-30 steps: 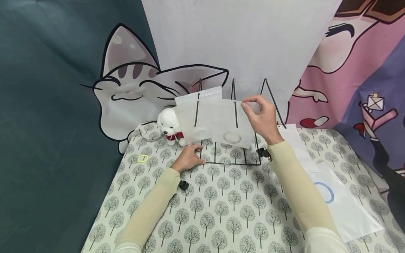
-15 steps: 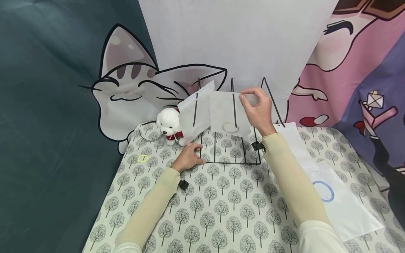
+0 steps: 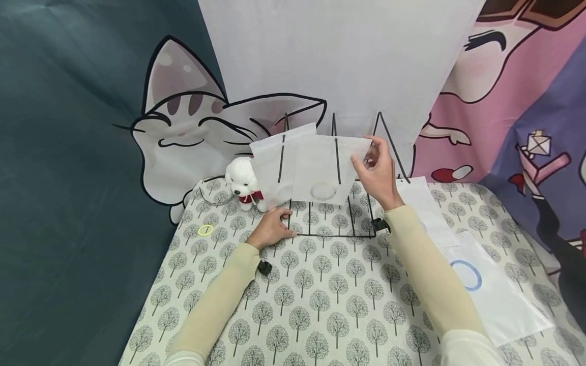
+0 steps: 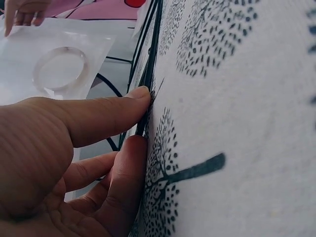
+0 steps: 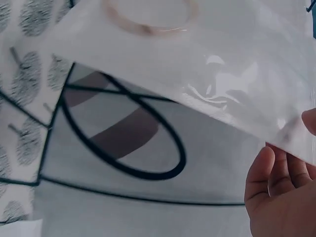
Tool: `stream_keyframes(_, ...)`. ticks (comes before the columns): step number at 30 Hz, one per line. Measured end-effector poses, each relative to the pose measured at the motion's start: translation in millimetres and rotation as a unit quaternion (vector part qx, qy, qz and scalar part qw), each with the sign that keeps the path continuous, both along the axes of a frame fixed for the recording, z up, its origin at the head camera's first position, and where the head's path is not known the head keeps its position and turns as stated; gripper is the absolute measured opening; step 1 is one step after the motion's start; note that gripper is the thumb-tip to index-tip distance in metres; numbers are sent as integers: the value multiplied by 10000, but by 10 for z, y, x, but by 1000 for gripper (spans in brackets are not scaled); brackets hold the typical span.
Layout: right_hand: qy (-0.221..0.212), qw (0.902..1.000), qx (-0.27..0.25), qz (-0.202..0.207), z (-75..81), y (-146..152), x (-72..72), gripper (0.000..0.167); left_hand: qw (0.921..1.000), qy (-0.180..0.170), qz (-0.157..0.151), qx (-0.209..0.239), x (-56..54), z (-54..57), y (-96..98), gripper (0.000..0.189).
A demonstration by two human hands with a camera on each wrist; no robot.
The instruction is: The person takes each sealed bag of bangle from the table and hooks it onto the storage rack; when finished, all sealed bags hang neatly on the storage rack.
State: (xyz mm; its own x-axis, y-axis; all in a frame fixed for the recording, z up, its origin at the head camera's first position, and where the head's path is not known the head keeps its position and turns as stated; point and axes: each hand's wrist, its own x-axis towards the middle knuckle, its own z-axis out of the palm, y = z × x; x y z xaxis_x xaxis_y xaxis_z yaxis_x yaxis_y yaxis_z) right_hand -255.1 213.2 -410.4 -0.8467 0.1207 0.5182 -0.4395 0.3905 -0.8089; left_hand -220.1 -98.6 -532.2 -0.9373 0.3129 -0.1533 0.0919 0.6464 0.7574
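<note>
My left hand [image 3: 270,230] pinches the front corner of the black wire rack [image 3: 336,236] between thumb and forefinger, low at the tablecloth. My right hand [image 3: 377,175] holds the right edge of a translucent plastic bag [image 3: 302,165], thumb in front and fingers behind. That bag hangs on a prong of the rack, and a pale pinkish bangle [image 3: 322,191] lies inside it; the bangle [image 4: 60,69] also shows in the left wrist view. Overlapping on the left, another bag [image 3: 266,175] hangs from the neighbouring prong with a faint round thing in it.
A white plush dog [image 3: 241,178] in red stands left of the rack. On the tablecloth lies a yellow ring [image 3: 205,230]. To the right hangs a further white bag [image 3: 414,203], and beside my right forearm lies a bag with a blue ring [image 3: 476,279].
My right hand raises the bag, then lowers it and shifts to its right edge. The left bag swings sideways, then faces forward again. My left hand stays on the rack corner.
</note>
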Motion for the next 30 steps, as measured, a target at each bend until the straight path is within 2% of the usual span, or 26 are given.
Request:
stream_keyframes(6,-288,9989,368,-3,-111,268,95,37,10000,68,-12,-17,-10,8,5,77)
stream_keyframes(10,-378,9963,747,-207,-215,489,131,31,10000,38,-9,7,11,4,15,77)
stream_keyframes(18,-997,9902,798,-567,-490,938,25,34,9999,75,91,43,27,2,7,77)
stream_keyframes(24,-1388,9753,1437,-942,-691,1269,-101,26,9997,114,54,201,22,-10,-12,77)
stream_keyframes(27,-1745,9636,1672,-1140,-756,1422,-130,26,9996,126,58,260,24,-17,-20,77)
stream_keyframes(30,-2219,9533,1641,-1230,-804,1561,-138,32,9995,162,38,251,18,-22,-19,77)
